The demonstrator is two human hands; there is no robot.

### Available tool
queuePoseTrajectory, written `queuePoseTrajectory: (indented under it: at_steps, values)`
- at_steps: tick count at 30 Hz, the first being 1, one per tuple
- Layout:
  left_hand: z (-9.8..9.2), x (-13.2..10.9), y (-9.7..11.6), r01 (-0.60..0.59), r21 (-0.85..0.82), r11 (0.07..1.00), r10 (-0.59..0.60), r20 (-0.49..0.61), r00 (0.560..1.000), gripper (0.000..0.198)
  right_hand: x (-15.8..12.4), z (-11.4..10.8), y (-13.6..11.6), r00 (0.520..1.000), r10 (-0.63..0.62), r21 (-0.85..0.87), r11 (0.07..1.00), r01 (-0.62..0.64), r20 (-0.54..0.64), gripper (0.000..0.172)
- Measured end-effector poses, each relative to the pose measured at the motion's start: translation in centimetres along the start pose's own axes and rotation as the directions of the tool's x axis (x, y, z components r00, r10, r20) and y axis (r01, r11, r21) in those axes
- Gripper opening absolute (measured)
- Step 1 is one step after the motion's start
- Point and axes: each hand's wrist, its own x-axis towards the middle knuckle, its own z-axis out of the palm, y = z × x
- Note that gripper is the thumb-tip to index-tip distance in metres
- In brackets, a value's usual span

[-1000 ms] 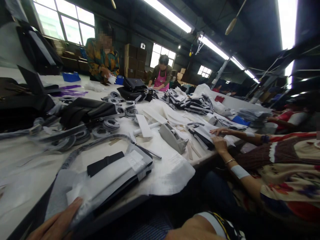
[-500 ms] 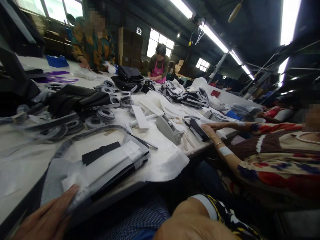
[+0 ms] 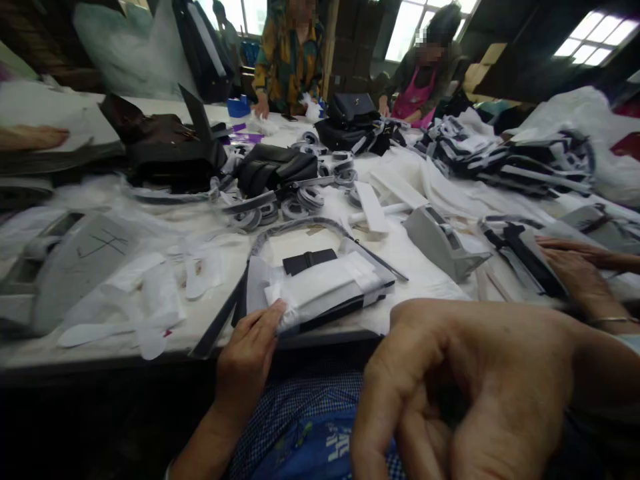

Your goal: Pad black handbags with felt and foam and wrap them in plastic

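Note:
My left hand holds the near left corner of a dark handbag, its fingers close together over the edge and its thumb hidden. The bag lies flat at the table's front edge, partly covered with white foam wrap and clear tape. Its wrapped handle arches behind it, and a dark strap trails to the left. Close to the camera, my right hand is raised with curled fingers, to the right of the bag. Whatever those fingers may hold is hidden.
A grey tape dispenser stands behind my right hand, and another at left. White wrapping pieces, wrapped rolls and black bags crowd the table. A co-worker's hand works at right; others stand across the table.
The view has swung left and down, so the bag now sits near the middle. My right hand has come up into clear view with curled fingers. My left hand stays at the bag's corner.

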Motion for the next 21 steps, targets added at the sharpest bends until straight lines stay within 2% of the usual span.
queuePoseTrajectory:
  at_steps: [2,4,8,10,13,16,18,21]
  values:
    - [0.1,0.1,0.1,-0.014,-0.029,0.999,0.013,-0.048,0.999,0.042,0.9,-0.5,-1.6,0.999,0.048,-0.084,0.995,-0.048,-0.005,0.057]
    - [0.1,0.2,0.1,-0.014,-0.046,0.999,0.011,-0.064,0.998,0.042,2.2,-1.3,-2.4,0.999,0.046,-0.175,0.984,-0.044,0.008,0.055]
    - [-0.2,0.4,0.2,0.0,-0.113,0.994,-0.006,-0.053,0.999,0.04,5.8,-3.6,-2.5,0.99,-0.116,-0.372,0.918,0.14,0.086,0.043]
    - [-0.2,0.4,0.2,-0.004,-0.145,0.989,-0.007,-0.073,0.997,0.038,7.4,-5.1,-2.6,0.985,-0.117,-0.508,0.846,0.164,0.124,0.034]
    - [0.1,0.1,0.1,0.005,-0.172,0.985,-0.021,-0.087,0.996,0.038,9.2,-8.0,-3.2,0.997,-0.006,-0.744,0.665,0.063,0.079,0.015]
    - [0.5,-0.1,-0.1,0.012,-0.191,0.982,-0.025,-0.064,0.998,0.042,10.9,-10.9,-3.5,0.998,0.049,-0.913,0.404,-0.047,-0.03,0.01]
    - [0.7,-0.2,0.0,0.013,-0.198,0.98,-0.024,-0.055,0.998,0.043,12.3,-12.5,-3.3,0.995,0.057,-0.967,0.239,-0.093,-0.082,0.009]
    - [0.7,-0.2,0.0,0.015,-0.194,0.981,-0.026,-0.055,0.998,0.043,14.4,-13.9,-3.1,0.987,0.091,-0.989,0.052,-0.137,-0.132,0.01]
